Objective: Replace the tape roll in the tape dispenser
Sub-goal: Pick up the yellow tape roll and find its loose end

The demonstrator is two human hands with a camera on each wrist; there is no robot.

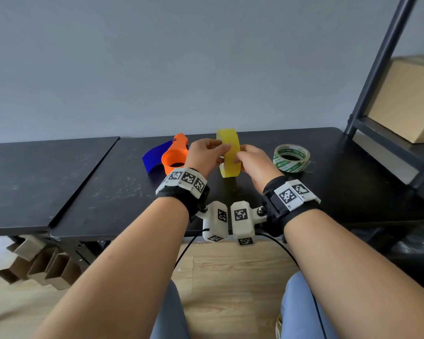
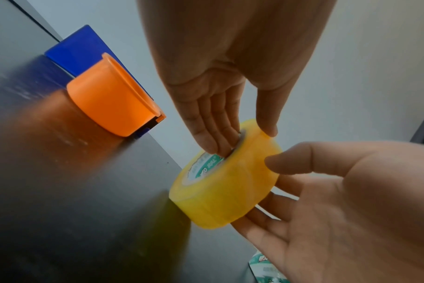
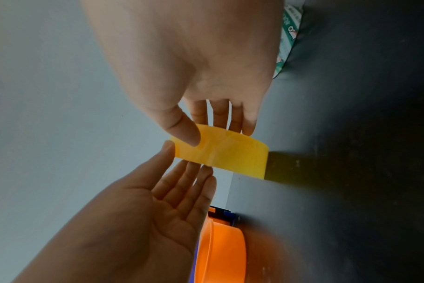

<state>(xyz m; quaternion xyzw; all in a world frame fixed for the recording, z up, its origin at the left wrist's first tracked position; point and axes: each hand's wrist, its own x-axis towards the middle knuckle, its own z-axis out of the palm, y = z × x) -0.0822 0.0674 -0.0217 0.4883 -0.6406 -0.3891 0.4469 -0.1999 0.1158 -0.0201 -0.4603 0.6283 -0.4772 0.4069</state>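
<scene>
A yellow tape roll [image 1: 229,155] stands on its edge on the black table [image 1: 108,187], held between both hands. My left hand [image 1: 213,149] has its fingers [image 2: 215,141] in the roll's core and its thumb on the outer band. My right hand [image 1: 240,157] pinches the roll [image 3: 232,155] from the other side, thumb on the band and fingers behind it. The orange and blue tape dispenser [image 1: 174,160] lies on the table just left of my left hand, with no roll on it [image 2: 109,103].
A nearly used-up clear tape roll with green print [image 1: 291,157] lies flat to the right of my right hand. A dark metal shelf frame [image 1: 377,77] with a cardboard box [image 1: 411,99] stands at the far right. A wall runs behind the table.
</scene>
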